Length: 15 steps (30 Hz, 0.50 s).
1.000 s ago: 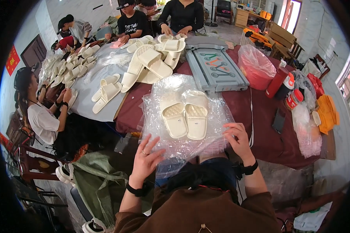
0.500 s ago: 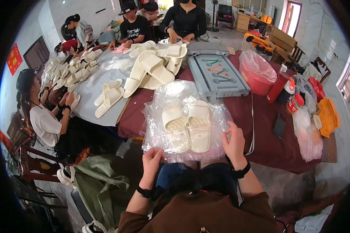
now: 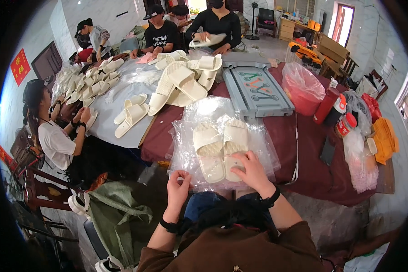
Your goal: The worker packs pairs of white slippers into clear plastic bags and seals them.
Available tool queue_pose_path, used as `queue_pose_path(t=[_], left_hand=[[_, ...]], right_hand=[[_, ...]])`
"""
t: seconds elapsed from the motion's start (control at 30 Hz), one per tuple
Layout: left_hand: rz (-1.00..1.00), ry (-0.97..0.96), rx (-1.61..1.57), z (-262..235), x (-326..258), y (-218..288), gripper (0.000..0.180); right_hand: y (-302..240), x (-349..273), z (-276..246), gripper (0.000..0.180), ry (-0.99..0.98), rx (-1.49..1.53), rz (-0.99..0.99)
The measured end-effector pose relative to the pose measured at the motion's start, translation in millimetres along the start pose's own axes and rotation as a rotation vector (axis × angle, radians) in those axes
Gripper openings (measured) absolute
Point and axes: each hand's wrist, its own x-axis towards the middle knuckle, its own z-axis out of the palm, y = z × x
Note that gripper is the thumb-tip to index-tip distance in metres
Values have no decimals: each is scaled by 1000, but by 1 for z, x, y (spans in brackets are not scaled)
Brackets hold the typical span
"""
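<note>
A pair of cream slippers (image 3: 209, 149) lies side by side in a clear plastic bag (image 3: 268, 156) on the table edge before me, toes pointing away. At the bag's near left corner, my left hand (image 3: 178, 187) is closed, thumb and fingers pinching the film. My right hand (image 3: 253, 169) lies over the heel of the right-hand slipper, fingers apart and slightly bent, touching the bag. Beyond the bag is a heap of unbagged cream slippers (image 3: 186, 81), with another pair (image 3: 132, 115) to its left.
A grey plastic case (image 3: 258, 90) stands behind the bag. To the right are a pink bag-lined tub (image 3: 303, 88), a red bottle (image 3: 325, 105), a red-lidded jar (image 3: 346, 124) and a dark phone (image 3: 327, 151). Several people work around the table; more slippers (image 3: 93, 81) are piled far left.
My right hand has moved left from the bag's right edge onto the right slipper's heel. My left hand stays at the near left corner. Across the table, a person has lifted a slipper.
</note>
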Motion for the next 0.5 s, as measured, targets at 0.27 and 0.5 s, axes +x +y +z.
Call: queue_pose_path(t=[0.27,0.5], left_hand=[[-145,-177,-540,0,3,16,10],[-130,2,-503,23,-3,49,41]], right_hand=[[-1,3,-5,45,-6,87,37],[6,1,0,44,11,93,68]])
